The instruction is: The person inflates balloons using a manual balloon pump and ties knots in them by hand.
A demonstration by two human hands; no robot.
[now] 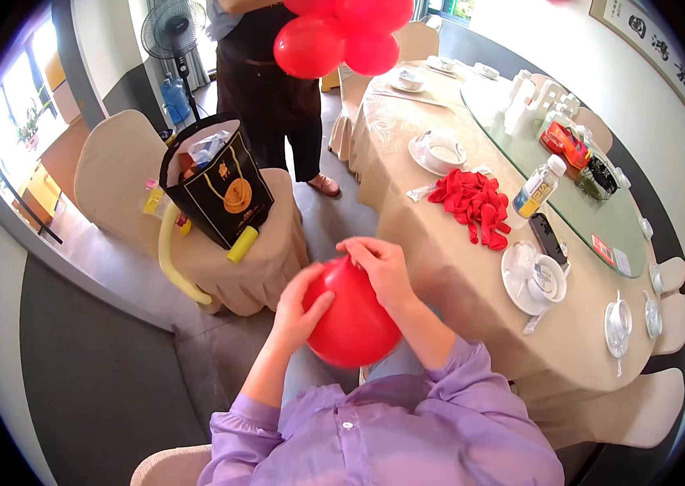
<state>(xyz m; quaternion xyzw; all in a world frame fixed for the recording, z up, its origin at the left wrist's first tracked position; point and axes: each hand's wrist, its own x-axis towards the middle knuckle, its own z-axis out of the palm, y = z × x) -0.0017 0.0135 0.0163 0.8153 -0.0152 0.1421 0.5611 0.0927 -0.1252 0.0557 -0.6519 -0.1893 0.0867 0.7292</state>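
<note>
An inflated red balloon (350, 324) rests in front of my lap, between both hands. My left hand (300, 306) cups its left side, thumb and fingers pressed on the rubber. At the top, my right hand (376, 269) pinches the balloon's neck between the fingertips; the neck itself is mostly hidden. To the right, a pile of uninflated red balloons (476, 202) lies on the tablecloth. Above, a cluster of inflated red balloons (310, 47) hangs in front of a person in a dark apron.
The round table (448, 259) bears a bottle (539, 188), a phone (549, 238), wrapped dishes (533, 279) and a glass turntable (601, 217). On a covered chair (277, 219) at left stand a black gift bag (221, 182), a yellow cylinder (243, 244) and a long pale balloon (170, 259). Behind is a fan (174, 29).
</note>
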